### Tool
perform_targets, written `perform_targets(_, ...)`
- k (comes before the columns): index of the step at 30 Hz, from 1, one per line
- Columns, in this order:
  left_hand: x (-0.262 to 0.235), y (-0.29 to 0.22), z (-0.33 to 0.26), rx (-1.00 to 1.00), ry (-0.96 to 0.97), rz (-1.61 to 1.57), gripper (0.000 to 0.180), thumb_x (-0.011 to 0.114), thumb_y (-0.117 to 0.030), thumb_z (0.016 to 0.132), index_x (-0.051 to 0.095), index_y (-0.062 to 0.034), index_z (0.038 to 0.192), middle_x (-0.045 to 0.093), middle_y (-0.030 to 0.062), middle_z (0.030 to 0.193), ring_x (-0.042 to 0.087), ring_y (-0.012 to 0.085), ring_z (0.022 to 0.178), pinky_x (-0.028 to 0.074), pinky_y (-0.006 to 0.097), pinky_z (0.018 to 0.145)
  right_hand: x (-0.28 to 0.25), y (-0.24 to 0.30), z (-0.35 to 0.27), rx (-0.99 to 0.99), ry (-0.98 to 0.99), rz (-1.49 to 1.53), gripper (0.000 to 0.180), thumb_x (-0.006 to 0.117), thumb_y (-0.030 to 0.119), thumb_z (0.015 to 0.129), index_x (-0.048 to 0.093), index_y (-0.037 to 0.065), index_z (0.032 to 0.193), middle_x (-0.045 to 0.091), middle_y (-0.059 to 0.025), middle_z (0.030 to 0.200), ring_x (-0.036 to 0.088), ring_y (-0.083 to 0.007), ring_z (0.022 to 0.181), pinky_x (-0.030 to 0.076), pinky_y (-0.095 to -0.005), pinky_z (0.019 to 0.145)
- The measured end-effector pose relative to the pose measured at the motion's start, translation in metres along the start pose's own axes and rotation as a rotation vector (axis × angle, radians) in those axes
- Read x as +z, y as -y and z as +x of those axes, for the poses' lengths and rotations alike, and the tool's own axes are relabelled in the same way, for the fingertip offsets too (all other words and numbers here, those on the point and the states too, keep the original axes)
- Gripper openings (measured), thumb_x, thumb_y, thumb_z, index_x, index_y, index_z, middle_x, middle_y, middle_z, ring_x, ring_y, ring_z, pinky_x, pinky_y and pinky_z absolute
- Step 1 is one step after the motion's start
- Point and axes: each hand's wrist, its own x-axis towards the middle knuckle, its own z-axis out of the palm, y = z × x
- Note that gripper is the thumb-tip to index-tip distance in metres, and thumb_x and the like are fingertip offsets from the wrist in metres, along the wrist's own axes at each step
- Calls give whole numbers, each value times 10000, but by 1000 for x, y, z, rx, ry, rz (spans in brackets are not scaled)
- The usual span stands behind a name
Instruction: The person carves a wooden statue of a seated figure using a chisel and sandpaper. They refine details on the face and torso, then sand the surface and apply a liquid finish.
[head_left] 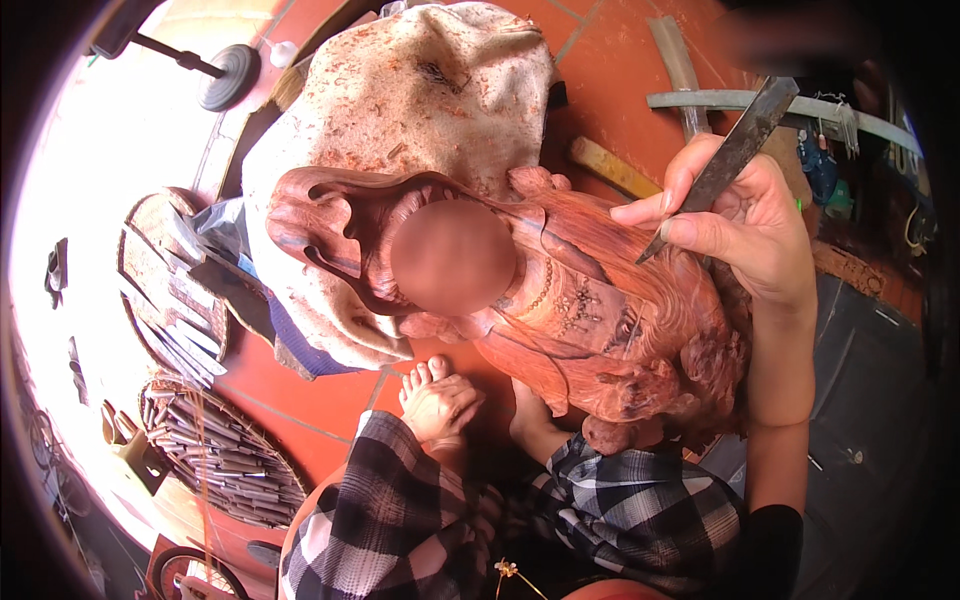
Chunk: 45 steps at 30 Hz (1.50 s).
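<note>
My right hand [745,225] is shut on a dark metal chisel [740,145], whose tip points down at the upper side of a large reddish wooden statue [600,310]. The statue lies tilted across my lap, and its head end rests on a dusty, lumpy white sack [420,90]. My right forearm rises from the lower right along the statue's base. My left hand does not show. My bare foot [440,400] rests on the red tile floor [300,390] under the statue. I wear checked trousers [620,510].
Two round woven baskets [220,450] [170,280] on the left hold several carving chisels. A round weight on a bar [228,75] lies at the top left. Wooden strips [680,60] lie at the top right. A dark mat [860,400] covers the floor on the right.
</note>
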Motion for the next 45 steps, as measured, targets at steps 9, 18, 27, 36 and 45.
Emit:
perform_targets(9, -15, -14, 13, 83, -17, -68, 198, 729, -155, 790, 670, -35, 936, 680, 121, 886, 653, 323, 832, 513, 398, 772, -4, -4, 7, -5, 81, 30, 106, 650, -44, 846, 592, -3, 924, 661, -78, 889, 700, -292, 1015, 570, -346, 876)
perform_targets(18, -4, -7, 7, 49, -13, -20, 159, 696, -245, 827, 635, -97, 823, 659, 66, 874, 629, 271, 828, 473, 410, 765, -3, -7, 4, -17, 125, 64, 95, 665, 0, 844, 608, -6, 920, 641, -61, 883, 688, -264, 1038, 546, -376, 944)
perform_targets(27, -3, -5, 6, 1, 50, -51, 188, 711, -252, 807, 664, -92, 895, 667, 106, 922, 637, 325, 899, 491, 427, 821, 29, 0, -6, -188, 56, -259, 91, 640, -76, 838, 612, -25, 907, 621, -62, 863, 689, -203, 936, 548, -330, 900)
perform_targets(36, -16, -15, 3, -87, 1, 135, 237, 715, -316, 774, 699, -147, 940, 676, 133, 1014, 626, 371, 1009, 481, 463, 907, 51, 14, -26, -48, -101, -321, 174, 589, -144, 816, 516, 7, 766, 546, -54, 763, 659, -169, 846, 534, -463, 979)
perform_targets(45, -10, -24, 0, -148, -74, 208, 262, 711, -387, 753, 714, -207, 943, 671, 143, 1068, 602, 394, 1077, 453, 494, 960, 63, 14, -17, -73, -26, -510, 127, 613, -101, 843, 529, -22, 789, 541, -48, 764, 671, -201, 923, 518, -411, 987)
